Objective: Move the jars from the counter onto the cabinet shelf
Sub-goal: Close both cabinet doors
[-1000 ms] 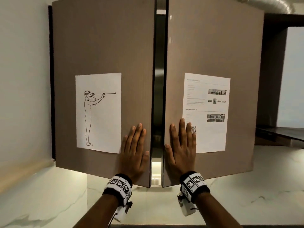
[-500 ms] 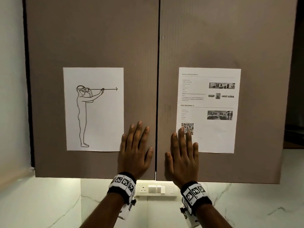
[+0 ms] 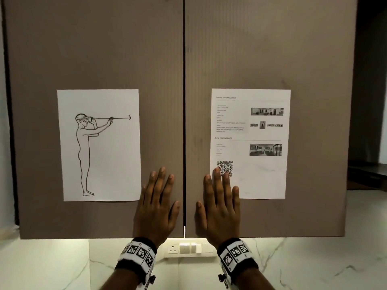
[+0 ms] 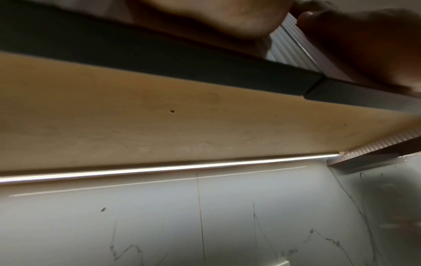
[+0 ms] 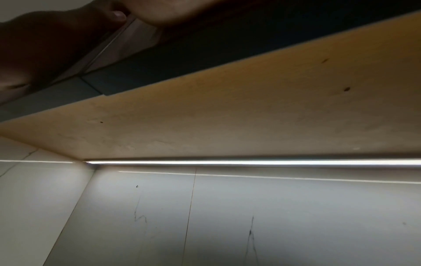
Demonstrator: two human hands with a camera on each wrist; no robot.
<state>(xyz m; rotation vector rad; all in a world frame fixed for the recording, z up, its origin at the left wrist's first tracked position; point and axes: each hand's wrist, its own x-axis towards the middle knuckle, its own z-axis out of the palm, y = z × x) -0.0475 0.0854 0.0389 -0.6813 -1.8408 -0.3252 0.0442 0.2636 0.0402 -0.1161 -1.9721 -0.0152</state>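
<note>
Two brown cabinet doors fill the head view, both shut flush with a thin dark seam between them. My left hand (image 3: 158, 203) lies flat with straight fingers on the left door (image 3: 100, 49), near its lower inner corner. On the right door (image 3: 270, 49) my right hand (image 3: 219, 204) presses flat the same way, its fingertips over the corner of a printed sheet. No jars and no shelf are visible; the doors hide the cabinet's inside. The wrist views look up at the cabinet's underside (image 4: 159, 117) and show only the heels of the hands.
A drawing of a standing figure (image 3: 98, 145) is taped to the left door, an information sheet with a QR code (image 3: 249, 143) to the right door. Below are a white marble backsplash (image 3: 303, 264), a socket and switch plate (image 3: 188, 248), and an under-cabinet light strip (image 5: 250, 162).
One second ago both doors stood ajar with a gap between them. My flat hands have pushed them in, and now they are fully shut. The camera has also come closer.
</note>
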